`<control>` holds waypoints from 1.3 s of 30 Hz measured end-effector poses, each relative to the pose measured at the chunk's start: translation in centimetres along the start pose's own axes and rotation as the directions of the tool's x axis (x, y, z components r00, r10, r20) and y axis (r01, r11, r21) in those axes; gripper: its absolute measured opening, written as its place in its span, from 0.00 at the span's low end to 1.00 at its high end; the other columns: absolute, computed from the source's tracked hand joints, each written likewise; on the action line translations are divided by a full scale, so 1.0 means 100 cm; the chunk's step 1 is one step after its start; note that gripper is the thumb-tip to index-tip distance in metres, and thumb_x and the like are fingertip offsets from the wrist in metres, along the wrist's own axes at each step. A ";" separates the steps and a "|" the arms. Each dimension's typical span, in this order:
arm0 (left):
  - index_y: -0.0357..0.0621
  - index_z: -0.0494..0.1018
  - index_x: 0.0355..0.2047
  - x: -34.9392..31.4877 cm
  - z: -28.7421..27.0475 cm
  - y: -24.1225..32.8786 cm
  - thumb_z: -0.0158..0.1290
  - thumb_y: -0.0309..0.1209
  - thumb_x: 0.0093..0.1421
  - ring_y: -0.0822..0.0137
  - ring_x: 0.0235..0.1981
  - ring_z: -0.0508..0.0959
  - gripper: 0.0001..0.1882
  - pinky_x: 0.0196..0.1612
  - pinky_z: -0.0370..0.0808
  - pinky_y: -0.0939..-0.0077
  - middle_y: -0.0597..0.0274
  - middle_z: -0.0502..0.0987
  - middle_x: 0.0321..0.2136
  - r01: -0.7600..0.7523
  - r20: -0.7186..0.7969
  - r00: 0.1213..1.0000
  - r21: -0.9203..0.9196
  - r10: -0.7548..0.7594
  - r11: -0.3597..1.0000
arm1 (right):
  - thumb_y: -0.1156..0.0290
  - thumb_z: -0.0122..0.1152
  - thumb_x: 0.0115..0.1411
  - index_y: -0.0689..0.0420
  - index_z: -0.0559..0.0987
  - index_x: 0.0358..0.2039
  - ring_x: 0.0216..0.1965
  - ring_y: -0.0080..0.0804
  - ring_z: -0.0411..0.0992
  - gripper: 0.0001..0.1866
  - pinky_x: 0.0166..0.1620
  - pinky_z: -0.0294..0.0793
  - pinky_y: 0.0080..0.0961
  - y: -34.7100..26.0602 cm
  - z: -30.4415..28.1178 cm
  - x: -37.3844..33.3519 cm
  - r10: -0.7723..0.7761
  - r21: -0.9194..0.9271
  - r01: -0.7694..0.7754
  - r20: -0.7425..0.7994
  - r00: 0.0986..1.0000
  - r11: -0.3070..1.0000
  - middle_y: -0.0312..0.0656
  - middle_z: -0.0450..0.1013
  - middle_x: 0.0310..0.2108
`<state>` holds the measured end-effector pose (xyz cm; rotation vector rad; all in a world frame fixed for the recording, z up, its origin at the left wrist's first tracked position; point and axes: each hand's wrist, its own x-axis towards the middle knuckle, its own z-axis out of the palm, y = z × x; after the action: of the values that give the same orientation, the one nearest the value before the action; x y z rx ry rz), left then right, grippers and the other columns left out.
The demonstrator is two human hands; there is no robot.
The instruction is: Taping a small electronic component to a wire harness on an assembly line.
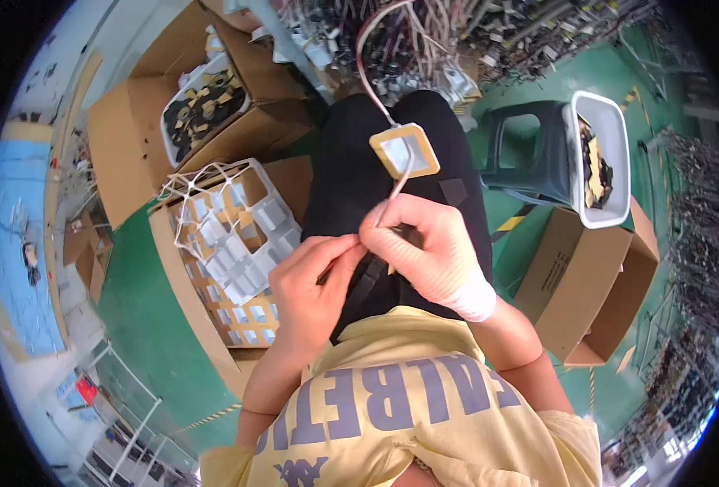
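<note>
My right hand (432, 252), in a pale thin glove, is closed on a thin pale cable (395, 191). My left hand (315, 280) is bare and pinched, its fingertips meeting my right thumb and fingers. What lies between those fingertips is hidden. Beyond my hands, over my dark-trousered thighs, is a small square plate (430, 160) with a tan border and a whitish middle. The cable crosses this plate and continues up to a bundle of cables (412, 49) at the far side. Below my hands, a dark piece with a bit of tan shows on my lap, partly covered.
At left stands a carton (172, 243) of white trays and small square pieces. Behind it, an open carton (112, 146) holds a white tub of black and tan pieces. On the right, a white bin (618, 162) with scraps sits on a dark stool (530, 174), near another carton (566, 284).
</note>
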<state>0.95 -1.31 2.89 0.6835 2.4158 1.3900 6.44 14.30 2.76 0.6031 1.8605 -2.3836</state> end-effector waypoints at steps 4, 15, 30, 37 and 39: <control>0.36 0.76 0.29 0.001 -0.002 -0.006 0.57 0.23 0.55 0.71 0.22 0.75 0.03 0.26 0.70 0.80 0.59 0.77 0.24 0.233 0.346 0.919 -0.093 -0.188 0.968 | 0.74 0.59 0.56 0.65 0.76 0.27 0.28 0.18 0.68 0.06 0.33 0.69 0.19 -0.008 -0.024 0.017 -0.006 -0.191 0.059 0.268 0.963 0.980 0.38 0.73 0.27; 0.42 0.74 0.40 0.009 0.043 -0.039 0.50 0.32 0.63 0.72 0.42 0.73 0.09 0.46 0.68 0.77 0.58 0.73 0.50 0.671 0.646 0.730 -0.739 -0.225 0.058 | 0.74 0.60 0.52 0.60 0.76 0.38 0.30 0.27 0.70 0.12 0.36 0.71 0.23 0.072 -0.087 -0.009 -0.289 -0.762 -0.194 -0.450 0.845 0.618 0.39 0.71 0.32; 0.39 0.73 0.42 0.003 0.040 -0.015 0.49 0.31 0.64 0.77 0.44 0.69 0.10 0.53 0.63 0.79 0.67 0.74 0.41 0.784 0.784 0.621 -0.619 -0.027 0.046 | 0.85 0.62 0.45 0.60 0.78 0.29 0.28 0.29 0.68 0.10 0.31 0.67 0.22 0.008 -0.078 -0.004 -0.470 -0.424 0.578 0.338 0.815 0.697 0.38 0.69 0.27; 0.42 0.73 0.38 -0.007 0.048 -0.012 0.50 0.33 0.64 0.76 0.36 0.67 0.09 0.46 0.63 0.80 0.68 0.72 0.39 0.667 0.658 0.720 -0.744 -0.218 -0.041 | 0.77 0.61 0.55 0.62 0.78 0.34 0.29 0.19 0.67 0.06 0.33 0.66 0.16 0.010 -0.036 -0.047 0.038 -0.013 -0.041 -0.197 0.980 0.999 0.36 0.71 0.31; 0.41 0.73 0.38 -0.009 0.047 -0.012 0.50 0.33 0.64 0.76 0.37 0.67 0.09 0.45 0.63 0.81 0.68 0.72 0.38 0.643 0.645 0.745 -0.762 -0.169 -0.071 | 0.77 0.62 0.54 0.60 0.80 0.32 0.33 0.24 0.69 0.04 0.37 0.68 0.19 0.015 -0.026 -0.046 -0.023 -0.123 -0.003 -0.214 0.977 0.992 0.39 0.71 0.31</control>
<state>3.54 1.22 -0.50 -0.2529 0.6615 1.8637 11.85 15.47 2.39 0.8722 2.0796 -2.2676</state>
